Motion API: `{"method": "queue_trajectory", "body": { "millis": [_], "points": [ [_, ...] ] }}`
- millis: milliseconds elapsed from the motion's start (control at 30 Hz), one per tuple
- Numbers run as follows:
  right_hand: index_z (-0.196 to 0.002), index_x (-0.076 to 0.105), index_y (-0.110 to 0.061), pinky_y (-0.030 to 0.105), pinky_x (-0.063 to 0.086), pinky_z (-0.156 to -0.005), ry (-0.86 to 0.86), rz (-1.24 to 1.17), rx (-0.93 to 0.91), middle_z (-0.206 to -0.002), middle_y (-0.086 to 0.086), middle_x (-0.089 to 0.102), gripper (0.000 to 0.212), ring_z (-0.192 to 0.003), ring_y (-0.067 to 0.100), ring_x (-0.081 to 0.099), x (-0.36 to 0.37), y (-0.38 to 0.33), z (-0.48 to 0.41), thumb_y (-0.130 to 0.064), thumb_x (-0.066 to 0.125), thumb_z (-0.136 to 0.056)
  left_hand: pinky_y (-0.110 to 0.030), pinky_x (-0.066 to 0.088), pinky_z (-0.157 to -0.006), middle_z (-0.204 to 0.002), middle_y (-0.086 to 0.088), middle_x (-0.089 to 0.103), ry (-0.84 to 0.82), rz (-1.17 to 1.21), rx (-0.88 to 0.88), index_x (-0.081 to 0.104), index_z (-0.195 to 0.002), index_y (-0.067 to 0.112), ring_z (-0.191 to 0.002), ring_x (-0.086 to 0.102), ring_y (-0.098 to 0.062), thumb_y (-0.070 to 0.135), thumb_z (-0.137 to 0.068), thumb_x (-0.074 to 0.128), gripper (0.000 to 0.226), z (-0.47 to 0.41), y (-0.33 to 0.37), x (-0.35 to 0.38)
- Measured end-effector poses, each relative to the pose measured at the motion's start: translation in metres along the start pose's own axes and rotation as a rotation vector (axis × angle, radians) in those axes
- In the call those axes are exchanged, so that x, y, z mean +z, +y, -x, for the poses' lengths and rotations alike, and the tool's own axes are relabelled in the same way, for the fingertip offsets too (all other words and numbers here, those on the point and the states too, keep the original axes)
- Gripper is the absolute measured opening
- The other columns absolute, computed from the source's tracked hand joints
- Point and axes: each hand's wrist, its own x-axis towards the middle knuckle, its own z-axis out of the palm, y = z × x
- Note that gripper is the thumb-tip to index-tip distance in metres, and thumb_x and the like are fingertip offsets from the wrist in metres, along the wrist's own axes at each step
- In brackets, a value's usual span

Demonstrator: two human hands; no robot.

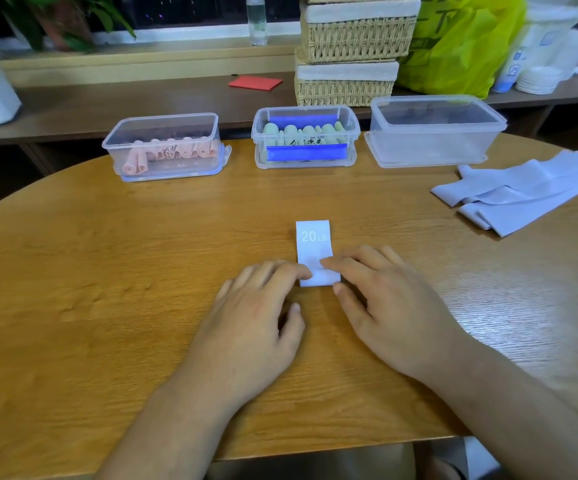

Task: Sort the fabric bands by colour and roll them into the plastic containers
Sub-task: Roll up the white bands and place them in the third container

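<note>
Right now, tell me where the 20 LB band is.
In the head view, the 20 LB band lies centrally on the table, before the green-roll container, its near end touched by the left hand and right hand.

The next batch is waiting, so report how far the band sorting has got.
Done: pink rolls sit in the left container and green rolls in the middle container. In hand: the fingers of the left hand and right hand press the near end of the pale band marked 20 LB. Left: the pile of pale bands at right; the right container shows no rolls.
</note>
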Motion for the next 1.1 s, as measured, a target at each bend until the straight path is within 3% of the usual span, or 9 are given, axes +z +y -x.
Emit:
{"method": "queue_trajectory", "body": {
  "millis": [133,233,567,700,900,1100],
  "points": [
    [-0.128,0.066,-0.024,0.038,0.049,-0.094,0.106,-0.105,-0.034,-0.12,-0.015,0.061,0.033,-0.109,0.013,0.054,-0.006,-0.001,0.001,-0.014,0.046,-0.103,-0.034,0.041,-0.103,-0.134,0.026,0.052,-0.016,-0.008,-0.017,0.047,-0.139,0.044,-0.131,0.046,-0.004,0.035,-0.097,0.055,0.043,-0.001,0.001,0.0],
    [-0.117,0.068,-0.027,0.043,0.051,-0.086,0.081,-0.064,-0.086,-0.112,-0.017,0.06,0.032,-0.103,0.014,0.055,-0.006,-0.001,0.002,-0.012,0.047,-0.097,-0.034,0.04,-0.104,-0.135,0.026,0.052,-0.029,-0.019,-0.028,0.045,-0.142,0.044,-0.132,0.046,-0.004,0.037,-0.098,0.053,0.045,-0.001,0.001,0.0],
    [-0.133,0.064,-0.029,0.042,0.053,-0.093,0.039,-0.044,-0.046,-0.131,-0.017,0.061,0.032,-0.117,0.014,0.055,0.0,0.004,-0.007,-0.018,0.053,-0.106,-0.032,0.034,-0.117,-0.15,0.024,0.046,-0.024,-0.009,-0.066,0.032,-0.157,0.037,-0.141,0.037,0.0,0.041,-0.101,0.048,0.058,-0.002,0.003,0.002],
    [-0.135,0.062,-0.035,0.043,0.053,-0.09,0.007,-0.032,-0.005,-0.124,-0.018,0.061,0.034,-0.108,0.012,0.053,0.002,0.008,-0.018,-0.025,0.06,-0.103,-0.033,0.035,-0.116,-0.148,0.022,0.048,-0.02,-0.011,-0.071,0.035,-0.156,0.035,-0.14,0.039,-0.001,0.04,-0.101,0.05,0.058,-0.003,0.002,0.003],
    [-0.126,0.064,-0.035,0.044,0.052,-0.085,0.03,-0.033,0.003,-0.114,-0.019,0.061,0.029,-0.1,0.011,0.051,0.002,0.009,-0.02,-0.021,0.064,-0.1,-0.031,0.034,-0.115,-0.148,0.023,0.047,-0.007,0.001,-0.069,0.034,-0.157,0.034,-0.139,0.039,0.0,0.038,-0.101,0.053,0.059,-0.002,0.001,0.003],
    [-0.127,0.066,-0.035,0.04,0.052,-0.089,0.013,-0.108,-0.004,-0.115,-0.023,0.064,0.03,-0.103,0.009,0.053,-0.003,0.01,-0.003,-0.021,0.063,-0.1,-0.028,0.033,-0.114,-0.145,0.024,0.048,0.011,0.03,-0.069,0.035,-0.155,0.037,-0.138,0.038,0.002,0.037,-0.1,0.057,0.059,-0.001,0.0,0.002]
  ]
}}
